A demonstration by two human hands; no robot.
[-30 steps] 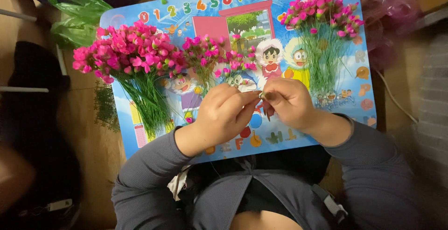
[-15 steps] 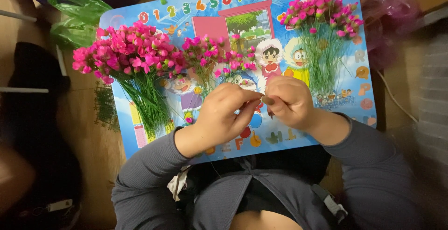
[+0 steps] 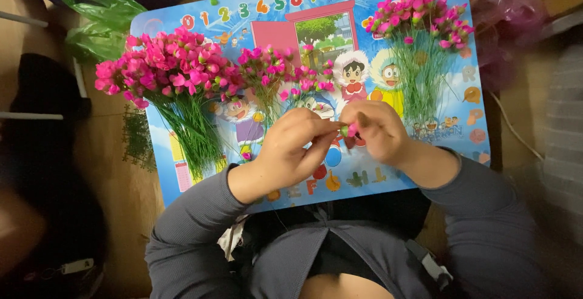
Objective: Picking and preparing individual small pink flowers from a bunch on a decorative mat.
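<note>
My left hand (image 3: pixel 290 147) and my right hand (image 3: pixel 375 130) meet over the middle of a blue cartoon-printed board (image 3: pixel 425 153). Between their fingertips they pinch one small pink artificial flower bud (image 3: pixel 350 130) with a green base. A big bunch of pink flowers on thin green stems (image 3: pixel 170 77) lies on the board's left part. A smaller bunch (image 3: pixel 276 74) lies just beyond my left hand. A third bunch (image 3: pixel 419 26) lies at the far right, beyond my right hand.
Green plastic bags (image 3: pixel 103 20) and a green plastic sprue (image 3: pixel 136 138) lie on the wooden floor left of the board. A pink translucent bag (image 3: pixel 510 26) sits at the right. A dark object (image 3: pixel 42 92) is at far left.
Both hands stay pressed together over the board; the fingers shifted slightly around the small bud. The bunches have not moved.
</note>
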